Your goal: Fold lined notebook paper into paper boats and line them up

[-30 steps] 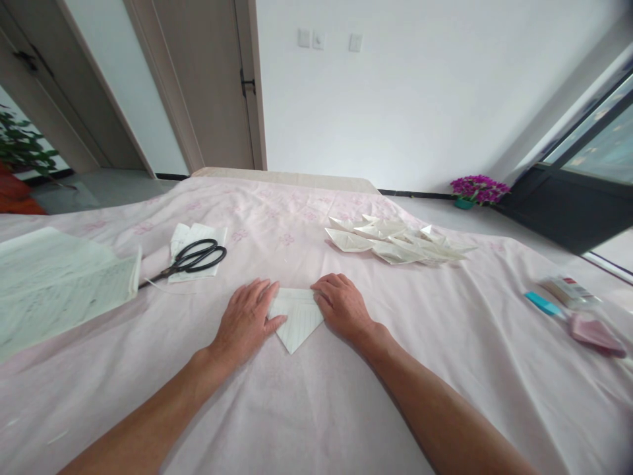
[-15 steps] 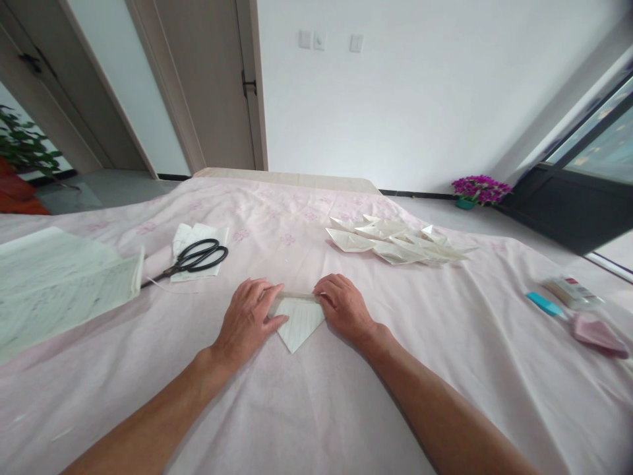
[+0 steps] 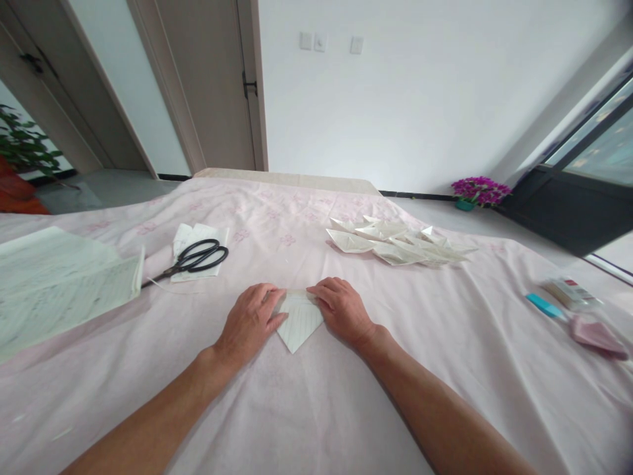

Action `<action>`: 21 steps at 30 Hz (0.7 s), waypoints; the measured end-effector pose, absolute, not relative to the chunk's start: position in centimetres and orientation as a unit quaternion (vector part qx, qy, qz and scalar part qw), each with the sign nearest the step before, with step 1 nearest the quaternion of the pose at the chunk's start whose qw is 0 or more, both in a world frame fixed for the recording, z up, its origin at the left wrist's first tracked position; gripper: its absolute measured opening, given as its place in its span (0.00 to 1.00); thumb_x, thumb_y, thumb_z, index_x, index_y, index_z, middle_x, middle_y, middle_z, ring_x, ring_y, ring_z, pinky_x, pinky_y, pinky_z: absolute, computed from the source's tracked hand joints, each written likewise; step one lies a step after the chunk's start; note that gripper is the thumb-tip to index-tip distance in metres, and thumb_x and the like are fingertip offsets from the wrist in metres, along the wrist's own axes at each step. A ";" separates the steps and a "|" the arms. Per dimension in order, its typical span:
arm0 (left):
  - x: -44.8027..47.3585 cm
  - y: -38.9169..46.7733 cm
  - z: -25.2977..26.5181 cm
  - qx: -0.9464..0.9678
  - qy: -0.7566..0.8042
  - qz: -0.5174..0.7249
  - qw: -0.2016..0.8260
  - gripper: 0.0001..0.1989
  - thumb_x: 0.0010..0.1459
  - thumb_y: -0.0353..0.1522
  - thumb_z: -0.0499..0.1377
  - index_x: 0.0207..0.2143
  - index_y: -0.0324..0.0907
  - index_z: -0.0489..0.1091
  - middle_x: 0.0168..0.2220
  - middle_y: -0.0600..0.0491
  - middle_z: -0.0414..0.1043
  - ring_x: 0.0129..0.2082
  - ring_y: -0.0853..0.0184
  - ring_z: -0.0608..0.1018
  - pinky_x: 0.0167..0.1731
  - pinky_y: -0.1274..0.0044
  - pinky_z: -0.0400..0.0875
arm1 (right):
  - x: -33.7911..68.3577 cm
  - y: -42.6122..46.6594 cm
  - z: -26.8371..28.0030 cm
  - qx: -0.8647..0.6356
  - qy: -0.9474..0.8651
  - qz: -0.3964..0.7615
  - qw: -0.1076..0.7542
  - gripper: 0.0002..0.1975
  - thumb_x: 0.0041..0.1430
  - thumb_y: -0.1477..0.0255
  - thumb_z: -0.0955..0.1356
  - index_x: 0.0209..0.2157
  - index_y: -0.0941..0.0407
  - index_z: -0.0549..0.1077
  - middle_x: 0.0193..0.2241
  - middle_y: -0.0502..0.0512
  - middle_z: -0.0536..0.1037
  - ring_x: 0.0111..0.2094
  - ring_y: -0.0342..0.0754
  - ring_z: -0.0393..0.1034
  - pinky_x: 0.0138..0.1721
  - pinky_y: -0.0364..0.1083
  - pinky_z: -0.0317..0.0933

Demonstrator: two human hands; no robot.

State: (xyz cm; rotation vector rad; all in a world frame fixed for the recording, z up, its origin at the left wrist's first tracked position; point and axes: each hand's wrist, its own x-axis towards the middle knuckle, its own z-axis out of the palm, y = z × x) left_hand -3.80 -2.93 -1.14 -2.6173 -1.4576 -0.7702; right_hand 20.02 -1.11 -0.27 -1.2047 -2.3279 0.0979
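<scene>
A folded sheet of lined paper (image 3: 299,323) lies flat on the pink cloth, its pointed end towards me and a folded strip along its far edge. My left hand (image 3: 252,310) grips the left end of the strip, thumb on the paper's side and fingertips at the far corner. At the right end my right hand (image 3: 343,308) presses and pinches the paper with bent fingers. Parts of the paper's two side corners are hidden under my hands. Beyond my right hand sit several folded paper boats (image 3: 395,241), crowded together.
Black-handled scissors (image 3: 198,256) rest on small paper pieces (image 3: 198,232) at the left, beside large written sheets (image 3: 74,284). A blue object (image 3: 544,305), a clear packet (image 3: 573,293) and a pink cloth item (image 3: 597,335) lie at the right.
My right hand's fingertips have slid a little left along the far edge. The left fingers have bent slightly and drawn nearer. The far strip looks flatter.
</scene>
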 end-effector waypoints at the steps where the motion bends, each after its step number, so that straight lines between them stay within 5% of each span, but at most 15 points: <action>1: -3.8 -2.9 -1.1 -0.846 -0.472 -0.248 0.025 0.17 0.60 0.32 0.60 0.52 0.45 0.65 0.48 0.48 0.68 0.49 0.59 0.72 0.51 0.64 0.70 | 20.0 -1.1 -0.3 -0.444 -0.859 0.032 0.254 0.14 0.63 0.78 0.64 0.47 0.53 0.75 0.40 0.56 0.77 0.41 0.49 0.68 0.44 0.48 0.60; 21: -3.4 -3.2 -0.4 -0.845 -0.488 -0.212 0.052 0.18 0.60 0.33 0.61 0.52 0.41 0.66 0.45 0.47 0.67 0.45 0.58 0.69 0.48 0.64 0.69 | 19.8 -1.1 -0.2 -0.439 -0.863 0.027 0.250 0.13 0.60 0.81 0.65 0.44 0.55 0.75 0.41 0.56 0.76 0.42 0.50 0.66 0.44 0.48 0.58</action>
